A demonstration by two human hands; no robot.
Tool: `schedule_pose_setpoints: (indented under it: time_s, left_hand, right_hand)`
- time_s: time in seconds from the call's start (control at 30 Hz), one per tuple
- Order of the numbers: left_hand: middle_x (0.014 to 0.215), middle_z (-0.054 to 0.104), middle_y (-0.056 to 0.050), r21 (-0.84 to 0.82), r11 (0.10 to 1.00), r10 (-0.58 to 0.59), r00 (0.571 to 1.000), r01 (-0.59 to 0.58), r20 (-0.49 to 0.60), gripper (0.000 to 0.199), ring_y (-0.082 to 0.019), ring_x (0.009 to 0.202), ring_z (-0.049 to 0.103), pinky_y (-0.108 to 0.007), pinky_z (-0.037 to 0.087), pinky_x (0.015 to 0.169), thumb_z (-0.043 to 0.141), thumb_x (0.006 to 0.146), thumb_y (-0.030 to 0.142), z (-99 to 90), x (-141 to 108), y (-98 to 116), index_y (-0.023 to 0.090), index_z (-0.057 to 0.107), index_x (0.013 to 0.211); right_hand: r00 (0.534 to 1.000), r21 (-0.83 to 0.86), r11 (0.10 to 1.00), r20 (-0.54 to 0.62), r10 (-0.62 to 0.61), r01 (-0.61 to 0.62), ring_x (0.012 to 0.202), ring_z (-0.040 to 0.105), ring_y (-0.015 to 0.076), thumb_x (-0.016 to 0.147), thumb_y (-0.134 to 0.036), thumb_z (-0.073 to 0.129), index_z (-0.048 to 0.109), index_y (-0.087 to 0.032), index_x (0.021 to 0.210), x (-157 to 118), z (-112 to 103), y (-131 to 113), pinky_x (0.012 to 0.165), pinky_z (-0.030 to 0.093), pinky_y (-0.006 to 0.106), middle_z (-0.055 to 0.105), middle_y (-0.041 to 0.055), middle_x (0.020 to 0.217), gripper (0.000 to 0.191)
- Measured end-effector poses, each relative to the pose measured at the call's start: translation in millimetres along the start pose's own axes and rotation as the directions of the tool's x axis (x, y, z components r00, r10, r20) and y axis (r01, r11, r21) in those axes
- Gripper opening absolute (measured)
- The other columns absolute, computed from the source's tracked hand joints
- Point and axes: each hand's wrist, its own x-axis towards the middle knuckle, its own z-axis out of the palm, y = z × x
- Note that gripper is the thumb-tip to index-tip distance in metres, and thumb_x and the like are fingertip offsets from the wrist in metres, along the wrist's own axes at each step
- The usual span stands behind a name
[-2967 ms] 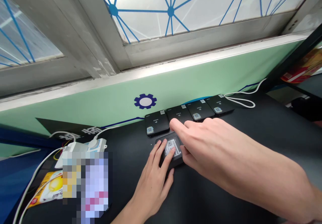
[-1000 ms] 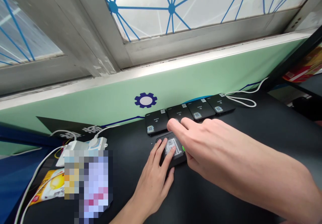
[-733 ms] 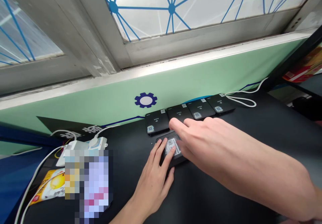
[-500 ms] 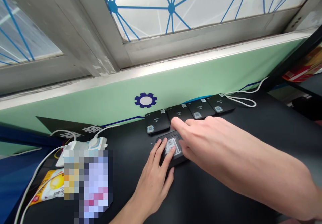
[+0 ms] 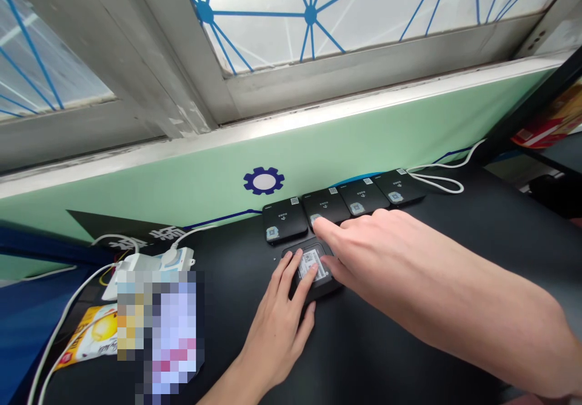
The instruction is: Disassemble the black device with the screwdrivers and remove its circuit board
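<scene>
My left hand (image 5: 282, 315) lies over a small black portable drive (image 5: 310, 265) with a white label, its thumb on the label and its fingers along the left edge. My right hand (image 5: 368, 253) reaches in above that drive, holding nothing. Its index fingertip is at the front edge of the second of several flat black boxes, the box (image 5: 325, 204) standing in a row beside the leftmost box (image 5: 282, 220). Two more boxes (image 5: 362, 196) (image 5: 399, 187) continue the row rightward. The drive's right edge is partly hidden by my right hand.
All of this lies on a black desk (image 5: 422, 344) against a green wall (image 5: 364, 138) under a window. A white power adapter (image 5: 145, 264) with cables and a yellow packet (image 5: 91, 343) lie at the left. A white cable (image 5: 436, 180) trails from the row's right end.
My right index fingertip has shifted slightly right and now meets the second box's front edge. My left hand and the drive stay nearly in place.
</scene>
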Motion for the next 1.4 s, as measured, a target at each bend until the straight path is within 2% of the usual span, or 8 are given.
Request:
schedule_pose_setpoints:
  time_s: [0.17,0.27,0.53,0.73,0.87,1.1,1.23,1.4]
  left_hand:
    - [0.184,0.037,-0.018,0.008,1.0,0.001,1.0,-0.002,0.01,0.065,-0.042,0.172,0.037,-0.063,0.056,0.128,0.055,0.114,0.016,-0.5,0.2,-0.9,0.023,0.039,0.177]
    - [0.183,0.038,-0.02,0.017,1.0,0.009,1.0,-0.009,0.012,0.064,-0.042,0.172,0.038,-0.063,0.057,0.127,0.055,0.114,0.016,-0.6,0.0,-1.3,0.021,0.04,0.176]
    - [0.186,0.035,-0.018,0.008,1.0,0.011,1.0,-0.011,0.003,0.065,-0.04,0.174,0.034,-0.061,0.054,0.131,0.054,0.114,0.015,-0.5,0.4,0.2,0.022,0.039,0.177]
    - [0.184,0.037,-0.017,0.004,1.0,0.007,1.0,-0.007,0.005,0.065,-0.04,0.173,0.036,-0.06,0.055,0.13,0.055,0.114,0.016,0.8,-0.3,0.1,0.023,0.04,0.177]
    - [0.183,0.039,-0.019,0.02,1.0,0.007,1.0,-0.007,0.012,0.067,-0.042,0.171,0.038,-0.062,0.058,0.126,0.054,0.115,0.018,0.9,-1.6,-1.1,0.024,0.035,0.179]
    - [0.184,0.038,-0.018,0.013,1.0,0.004,1.0,-0.004,0.0,0.066,-0.042,0.172,0.038,-0.062,0.056,0.129,0.056,0.114,0.017,-1.2,0.0,0.3,0.024,0.038,0.178]
    - [0.186,0.036,-0.017,0.011,1.0,0.01,1.0,-0.01,-0.01,0.064,-0.04,0.173,0.035,-0.061,0.053,0.131,0.055,0.114,0.016,-1.4,0.3,0.2,0.023,0.04,0.176]
    - [0.186,0.034,-0.016,0.017,1.0,0.003,1.0,-0.003,-0.005,0.066,-0.04,0.174,0.034,-0.063,0.055,0.13,0.053,0.115,0.017,0.2,-1.2,-0.7,0.026,0.037,0.178]
  right_hand:
    - [0.996,-0.05,0.994,-0.003,-0.094,0.094,0.128,0.073,0.0376,0.099,-0.003,0.051,0.062,0.004,0.154,-7.4,4.5,-3.8,0.09,0.064,0.048,0.064,0.0254,0.164,0.056]
    - [0.995,-0.065,0.993,0.006,-0.1,0.101,0.141,0.067,0.0411,0.102,-0.007,0.054,0.06,0.003,0.157,-9.8,8.1,-5.9,0.098,0.063,0.05,0.055,0.0272,0.172,0.057]
    - [1.0,0.002,1.0,0.012,-0.004,0.004,0.091,0.08,0.0328,0.093,-0.003,0.061,0.064,0.002,0.15,-1.7,1.9,-1.5,0.072,0.062,0.045,0.082,0.0217,0.124,0.057]
    - [0.995,0.019,0.996,-0.035,-0.09,0.091,0.132,0.073,0.0378,0.097,-0.001,0.052,0.058,0.005,0.158,-8.7,2.7,-1.9,0.097,0.064,0.048,0.069,0.027,0.156,0.062]
    - [0.997,0.057,0.995,-0.014,-0.075,0.076,0.14,0.068,0.0345,0.102,-0.003,0.052,0.056,-0.001,0.163,-13.4,5.7,-2.7,0.106,0.062,0.046,0.064,0.0214,0.164,0.061]
    - [0.999,0.113,0.993,0.036,-0.024,0.02,0.114,0.076,0.0285,0.106,-0.01,0.059,0.062,-0.016,0.153,-13.3,4.7,5.9,0.089,0.06,0.04,0.069,0.0142,0.152,0.047]
    - [0.998,0.15,0.989,0.061,-0.001,-0.008,0.093,0.072,0.0228,0.107,-0.011,0.061,0.066,-0.021,0.137,-9.1,1.9,12.7,0.073,0.05,0.037,0.073,0.0081,0.134,0.032]
    - [0.998,0.097,0.995,0.061,-0.015,0.009,0.092,0.066,0.0225,0.103,-0.009,0.064,0.067,-0.022,0.112,-2.1,-1.0,16.4,0.065,0.036,0.037,0.068,0.0048,0.119,0.017]
